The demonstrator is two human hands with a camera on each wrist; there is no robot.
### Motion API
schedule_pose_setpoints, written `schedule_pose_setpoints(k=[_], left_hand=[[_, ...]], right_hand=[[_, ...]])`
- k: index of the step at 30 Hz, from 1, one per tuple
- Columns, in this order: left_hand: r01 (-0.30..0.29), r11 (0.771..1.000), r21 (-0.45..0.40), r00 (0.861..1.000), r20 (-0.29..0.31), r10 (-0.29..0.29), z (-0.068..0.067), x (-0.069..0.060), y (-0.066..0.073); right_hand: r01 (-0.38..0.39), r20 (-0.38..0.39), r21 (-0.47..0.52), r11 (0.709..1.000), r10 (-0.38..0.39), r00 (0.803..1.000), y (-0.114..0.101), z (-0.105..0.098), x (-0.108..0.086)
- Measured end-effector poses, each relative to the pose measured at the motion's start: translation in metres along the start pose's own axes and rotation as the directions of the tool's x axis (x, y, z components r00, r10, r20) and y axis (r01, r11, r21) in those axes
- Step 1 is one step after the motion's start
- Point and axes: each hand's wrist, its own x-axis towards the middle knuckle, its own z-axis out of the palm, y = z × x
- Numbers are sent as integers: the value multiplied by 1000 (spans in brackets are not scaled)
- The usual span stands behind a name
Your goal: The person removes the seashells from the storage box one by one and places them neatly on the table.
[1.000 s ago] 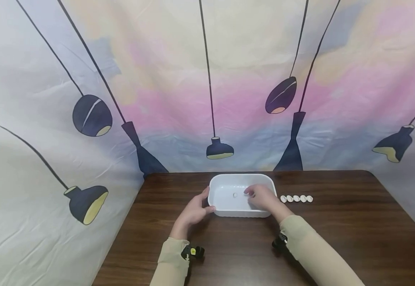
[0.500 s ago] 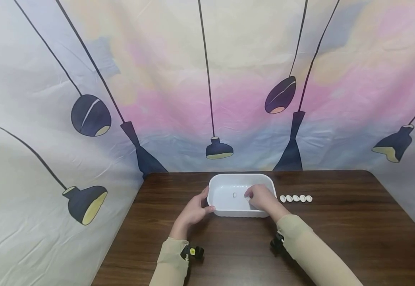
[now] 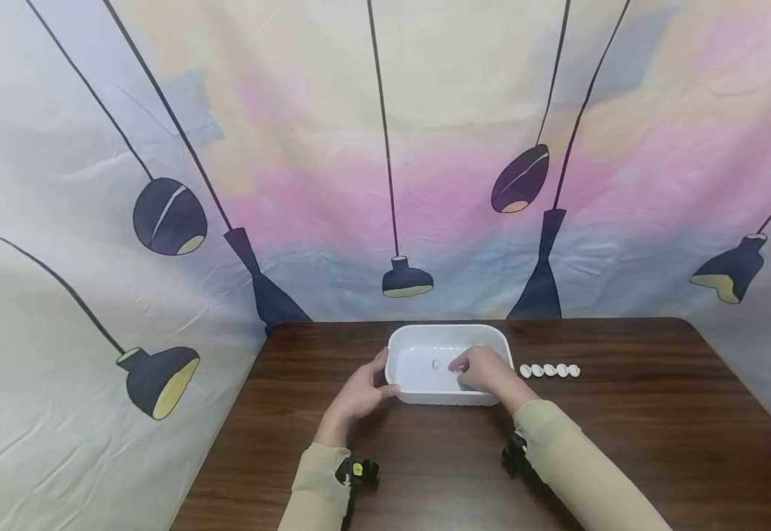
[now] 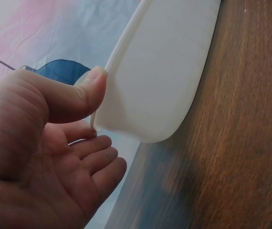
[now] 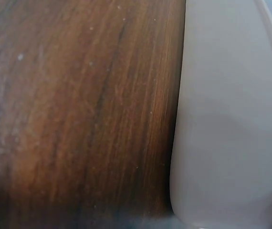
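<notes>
A white rectangular tub (image 3: 448, 398) stands near the back of the table. My left hand (image 3: 361, 389) grips its left front corner. In the left wrist view, the thumb (image 4: 96, 90) lies against the tub's outer wall near the rim, with the index fingertip at the corner. My right hand (image 3: 485, 369) reaches into the tub from the right, its index finger and thumb bent down near the floor. Whether it holds a small white piece is too small to tell. Left of those fingertips lies a small whitish piece (image 3: 435, 363). The right wrist view shows only tub wall (image 5: 226, 114) and table.
Right of the tub, several small white shell-like pieces (image 3: 550, 370) lie in a row on the dark wooden table (image 3: 438, 472). A cloth backdrop (image 3: 465, 110) with printed lamps hangs behind the table's back edge. Each wrist carries a black camera.
The right hand's fingertips have dipped lower inside the tub, and the index finger now reaches slightly further left. The left hand stays on the corner; the loose piece and the row have not moved.
</notes>
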Motion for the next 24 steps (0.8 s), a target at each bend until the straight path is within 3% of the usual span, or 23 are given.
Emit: schedule_pose_setpoints(k=[24], left_hand=[[8,1000,19,1000,0,-8,-1,0,1]], right_hand=[[19,-4,5,1000,-19,1000,0,0,1]])
